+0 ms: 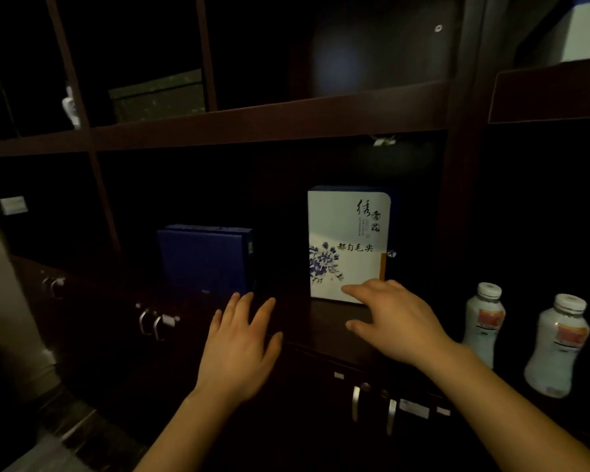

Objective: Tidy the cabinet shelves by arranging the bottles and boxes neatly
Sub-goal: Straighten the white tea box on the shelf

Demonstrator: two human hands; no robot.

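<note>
Calligraphy in black Chinese characters is seen on the white box (348, 245), with a smaller printed line reading 都匀毛尖 beside a blue-and-white floral sprig; a small red seal mark is noted under the upper characters. The box is rectangular with rounded upper corners, dark blue at its top and right edges, and stands upright on the dark wooden shelf (321, 321), right of centre. A plain dark blue box (206, 258), matte and cloth-like, is set upright to its left, well apart from it. No writing can be read on it.

Two white plastic bottles (484, 321) (557, 345) with ribbed white caps are placed in the next compartment to the right, each carrying a red-and-orange label too blurred to read.

The right hand (397, 320) is extended palm down, fingers (358, 288) spread, with the forefinger tip laid against the lower front face of the white box; the thumb is held apart, low over the shelf. Nothing is pinched. The left hand (241, 344) is held palm down, fingers loosely fanned, over the shelf's front edge, just short of the blue box; contact cannot be told.

Metal handles (355, 401) are mounted on the glossy dark cabinet doors below. A dull greenish box (157, 97) is recorded on the upper shelf.
</note>
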